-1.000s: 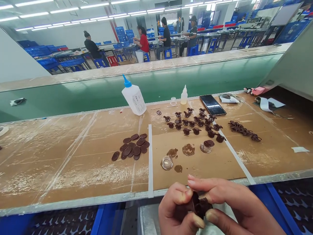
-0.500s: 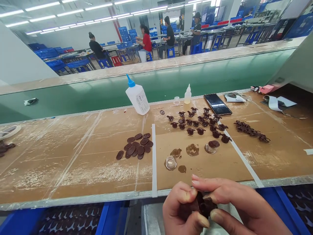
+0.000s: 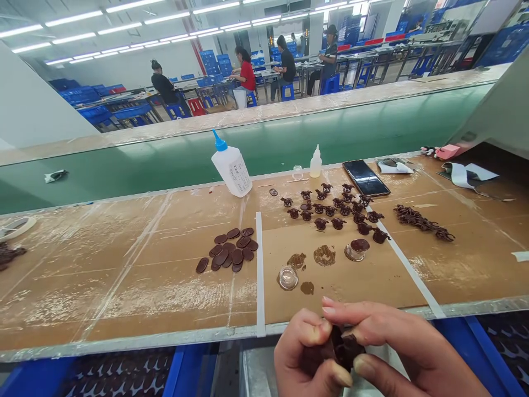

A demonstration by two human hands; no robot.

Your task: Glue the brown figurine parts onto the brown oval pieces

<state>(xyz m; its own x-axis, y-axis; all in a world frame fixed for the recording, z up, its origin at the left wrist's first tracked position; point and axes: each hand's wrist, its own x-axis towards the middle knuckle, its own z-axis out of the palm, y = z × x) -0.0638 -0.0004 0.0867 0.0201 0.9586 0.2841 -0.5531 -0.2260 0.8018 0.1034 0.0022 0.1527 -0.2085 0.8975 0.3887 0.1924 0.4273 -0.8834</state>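
My left hand [image 3: 303, 353] is closed around a dark brown molded piece [image 3: 314, 357], its thumb and bent forefinger pressing on it. Thumb and fingers of my right hand [image 3: 397, 344] pinch a dark brown part [image 3: 351, 348] against that piece, just beyond the table's front edge. The fingers cover most of both, so their exact shape is hidden. On the table above my hands stand a clear round cap [image 3: 288, 278] and another clear cap [image 3: 351, 253] with a brown oval disc [image 3: 360, 245] on top. Wet-looking stains [image 3: 324, 255] mark the cardboard between them.
Several dark horse-like figures [image 3: 330, 210] stand beyond the caps. Brown oval discs [image 3: 229, 251] lie to the left, tangled brown parts [image 3: 425, 223] to the right. A blue-tipped bottle [image 3: 232, 170], a small dropper bottle [image 3: 316, 162] and a phone [image 3: 366, 177] are farther back. Blue crates [image 3: 177, 369] sit below.
My hands keep the same grip on the brown pieces and have barely moved. The camera view has shifted slightly. In the background, a person in red has lowered their arms.
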